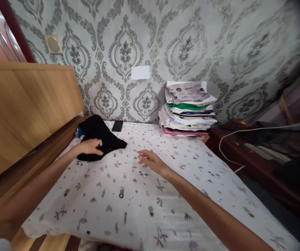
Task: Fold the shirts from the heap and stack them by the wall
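A black garment [95, 127] lies bunched at the far left of the sheet-covered surface, with a bit of blue patterned cloth [79, 132] showing beside it. On the garment's near part rests my left hand [90, 146], its fingers spread and slightly bent; whether the fingertips pinch any fabric is hard to make out. My right hand [151, 161] hovers over the printed white sheet [129, 209] near the middle, fingers apart and holding nothing. A gap of bare sheet separates it from the black garment.
A tall stack of folded clothes [188, 109] stands at the back right against the wall. Behind the garment lies a dark phone [117, 126]. A wooden panel [29, 111] borders the left side. On the right, a white cable [224, 139] trails over dark red furniture [233, 150].
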A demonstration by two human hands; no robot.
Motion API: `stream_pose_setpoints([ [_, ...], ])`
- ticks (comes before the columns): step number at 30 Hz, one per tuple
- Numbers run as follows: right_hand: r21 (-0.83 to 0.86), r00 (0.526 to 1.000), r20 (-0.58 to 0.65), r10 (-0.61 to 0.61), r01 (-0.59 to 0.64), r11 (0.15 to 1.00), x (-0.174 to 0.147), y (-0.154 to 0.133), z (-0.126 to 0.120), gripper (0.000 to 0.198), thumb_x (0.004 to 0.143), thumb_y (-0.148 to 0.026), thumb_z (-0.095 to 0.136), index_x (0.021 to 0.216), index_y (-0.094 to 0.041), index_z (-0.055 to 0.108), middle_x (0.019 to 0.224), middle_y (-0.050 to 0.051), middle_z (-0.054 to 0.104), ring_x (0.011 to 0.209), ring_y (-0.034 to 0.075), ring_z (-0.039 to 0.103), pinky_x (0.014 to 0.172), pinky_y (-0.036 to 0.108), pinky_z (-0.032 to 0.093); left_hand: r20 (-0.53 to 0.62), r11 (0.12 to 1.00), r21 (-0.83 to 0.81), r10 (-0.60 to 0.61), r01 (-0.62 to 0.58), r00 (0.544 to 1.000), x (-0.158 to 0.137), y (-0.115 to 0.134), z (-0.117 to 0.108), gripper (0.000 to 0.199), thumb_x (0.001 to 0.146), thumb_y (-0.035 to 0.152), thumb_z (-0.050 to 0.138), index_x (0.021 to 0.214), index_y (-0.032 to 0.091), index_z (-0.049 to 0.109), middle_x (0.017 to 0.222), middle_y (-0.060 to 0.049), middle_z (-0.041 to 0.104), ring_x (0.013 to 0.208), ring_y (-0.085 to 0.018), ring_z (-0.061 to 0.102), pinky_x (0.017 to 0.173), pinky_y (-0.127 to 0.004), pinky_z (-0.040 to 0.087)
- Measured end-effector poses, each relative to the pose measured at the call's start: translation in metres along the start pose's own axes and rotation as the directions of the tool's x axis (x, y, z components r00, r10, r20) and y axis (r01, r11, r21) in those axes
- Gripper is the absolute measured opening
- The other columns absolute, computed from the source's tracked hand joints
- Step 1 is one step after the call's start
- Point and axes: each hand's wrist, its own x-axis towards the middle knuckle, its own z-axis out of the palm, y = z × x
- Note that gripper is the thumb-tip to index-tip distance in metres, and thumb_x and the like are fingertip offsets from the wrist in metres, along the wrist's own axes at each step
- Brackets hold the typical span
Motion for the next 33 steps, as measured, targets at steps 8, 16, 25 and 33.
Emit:
stream_pose_setpoints([
  [8,0.324,0.965,0.189,0.180,-0.235,0.917,0.019,0.002,0.072,0.052,0.072,-0.058,0.080,0.104,-0.019,0.067,0.101,0.009,0.069,0.085,0.022,0.071,0.080,0.039,0.059,-0.221,0.995,0.033,-0.081,0.090,0.972,-0.018,-0.008,0.023,0.006,0.079,0.021,0.049,0.080,0.020,0.055,0.079,-0.004,0.062,0.081,-0.022,0.062,0.072,-0.032,0.045],
  [16,0.639,0.922,0.319,0.220,-0.381,0.669,-0.019,-0.028,0.059,0.041,0.087,-0.060,0.059,0.094,-0.021,0.070,0.091,0.007,0.076,0.096,0.029,0.072,0.087,0.044,0.058,-0.016,0.546,-0.701,0.631,-0.459,0.776,-0.089,0.140,0.026,0.017,0.086,0.037,0.061,0.102,0.033,0.066,0.102,-0.003,0.073,0.094,-0.025,0.069,0.073,-0.036,0.053],
  [25,0.542,0.960,-0.025,0.280,-0.222,0.811,-0.120,0.000,0.025,0.036,0.077,-0.036,0.076,0.111,-0.025,0.069,0.100,0.005,0.075,0.099,0.023,0.070,0.096,0.040,0.053,-0.281,0.973,-0.225,-0.007,-0.059,0.960,-0.042,0.050,0.073,0.037,0.087,0.051,0.054,0.108,0.020,0.058,0.105,-0.008,0.065,0.096,-0.026,0.063,0.080,-0.036,0.048],
  [33,0.082,0.989,-0.143,0.027,-0.015,0.997,-0.121,0.016,0.051,0.019,0.077,-0.041,0.076,0.073,-0.022,0.071,0.092,0.005,0.069,0.097,0.025,0.063,0.097,0.044,0.049,-0.240,0.996,0.072,-0.037,0.056,0.970,-0.020,0.043,0.092,0.044,0.085,0.049,0.054,0.115,0.017,0.061,0.119,-0.015,0.060,0.118,-0.037,0.054,0.094,-0.047,0.045],
])
